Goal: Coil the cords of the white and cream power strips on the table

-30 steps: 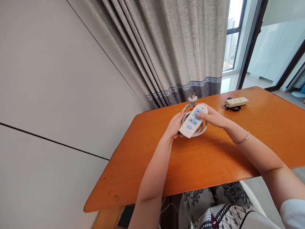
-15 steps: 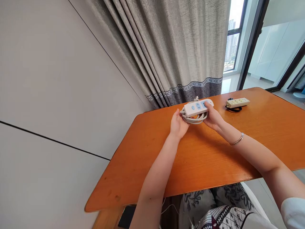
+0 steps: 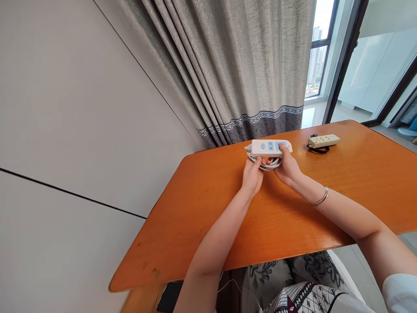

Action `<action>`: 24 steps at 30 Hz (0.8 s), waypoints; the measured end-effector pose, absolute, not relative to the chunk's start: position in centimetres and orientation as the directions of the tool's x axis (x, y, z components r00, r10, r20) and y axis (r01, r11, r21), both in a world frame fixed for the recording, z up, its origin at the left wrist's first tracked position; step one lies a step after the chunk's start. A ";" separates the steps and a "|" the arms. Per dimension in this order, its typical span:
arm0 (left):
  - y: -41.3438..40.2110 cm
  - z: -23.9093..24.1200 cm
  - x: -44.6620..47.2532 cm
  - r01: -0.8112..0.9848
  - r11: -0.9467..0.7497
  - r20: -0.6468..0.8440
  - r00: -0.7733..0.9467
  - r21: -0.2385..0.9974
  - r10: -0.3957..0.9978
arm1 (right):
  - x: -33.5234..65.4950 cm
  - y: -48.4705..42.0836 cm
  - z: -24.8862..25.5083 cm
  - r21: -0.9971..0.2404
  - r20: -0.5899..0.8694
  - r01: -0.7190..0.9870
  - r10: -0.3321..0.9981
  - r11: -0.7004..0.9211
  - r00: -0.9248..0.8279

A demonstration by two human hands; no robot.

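Both my hands hold a white power strip (image 3: 265, 148) with light blue sockets above the far part of the wooden table (image 3: 202, 217). Its pale cord (image 3: 273, 164) is coiled beneath the body. My right hand (image 3: 288, 167) grips the right end, thumb on top over a blue socket. With its thumb at the strip's lower edge, my left hand (image 3: 253, 176) closes around the coiled cord and the left part from below. The fingers under the strip are partly hidden.
A second, cream power strip (image 3: 325, 140) with a black cord (image 3: 319, 150) lies on the table to the right. A grey curtain (image 3: 254, 65) hangs behind the far edge, and a pale wall (image 3: 81, 108) stands on the left. A dark flat object (image 3: 170, 295) lies below the near left edge.
My left hand has shifted right and closed its thumb onto the coil under the strip. The power strip has turned more level, and its plug no longer shows behind it.
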State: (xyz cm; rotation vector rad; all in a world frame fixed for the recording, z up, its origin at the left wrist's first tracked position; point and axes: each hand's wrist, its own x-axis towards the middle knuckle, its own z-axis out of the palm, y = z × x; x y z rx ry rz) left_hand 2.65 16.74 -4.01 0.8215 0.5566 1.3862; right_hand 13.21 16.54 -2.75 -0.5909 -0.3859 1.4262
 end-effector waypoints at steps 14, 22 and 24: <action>16.0 -4.3 3.9 -0.654 0.094 0.055 0.204 0.750 0.977 | 14.0 17.6 -4.7 -0.641 -0.098 -0.763 0.977 0.083 0.189; 16.3 -4.3 3.8 -0.625 0.103 -0.041 0.113 0.774 0.993 | 14.0 18.0 -5.4 -0.651 -0.010 -0.738 0.970 0.178 0.242; 16.9 -3.9 3.0 -0.605 0.124 -0.078 0.101 0.787 0.992 | 14.2 18.1 -5.2 -0.635 -0.024 -0.758 0.977 0.147 0.210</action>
